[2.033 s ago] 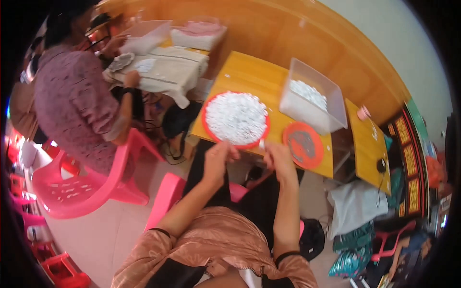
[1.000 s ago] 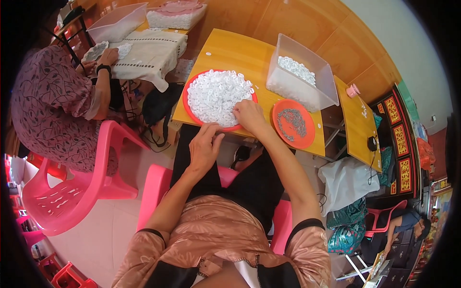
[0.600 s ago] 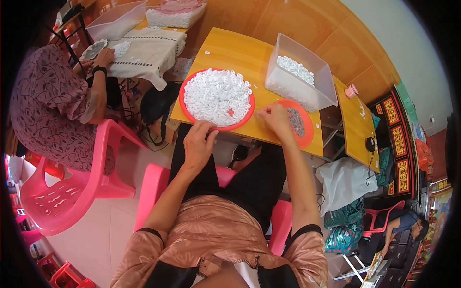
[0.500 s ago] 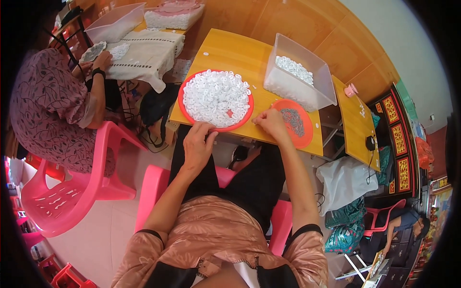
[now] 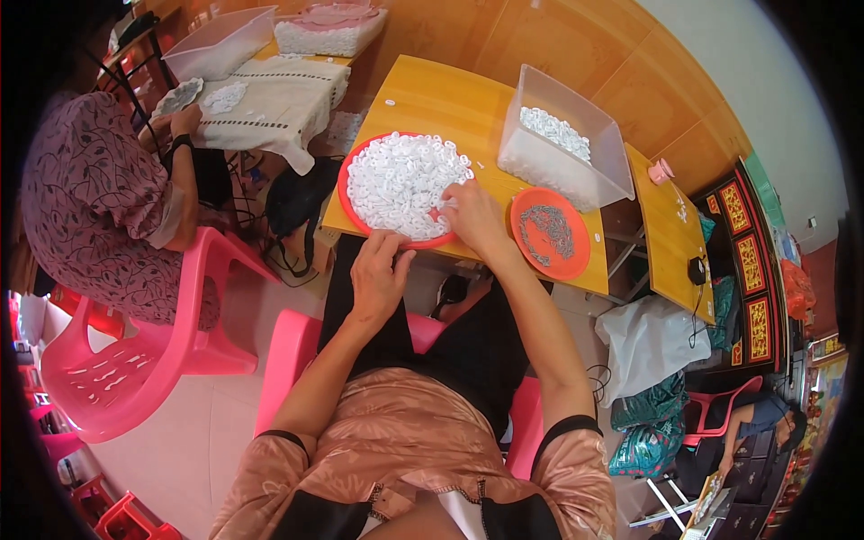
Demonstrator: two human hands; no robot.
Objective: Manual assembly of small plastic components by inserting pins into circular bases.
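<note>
Red tray (image 5: 344,196): round, face up, sitting at the near edge of the table (image 5: 432,85).
White pieces (image 5: 400,180): heaped in there, little oval loops, long axes every which way.
Right hand (image 5: 468,214): in at the tray's right side, fingers bent together, tips hidden; can't tell if they pinch a piece.
Left hand (image 5: 382,270): thumb spread from fingers, fingertips at the near rim.
Grey bits (image 5: 551,229): right of the tray, too small to make out.

Table (image 5: 441,97) bears red tray (image 5: 346,200), orange plate (image 5: 569,265), clear bin (image 5: 547,171).
</note>
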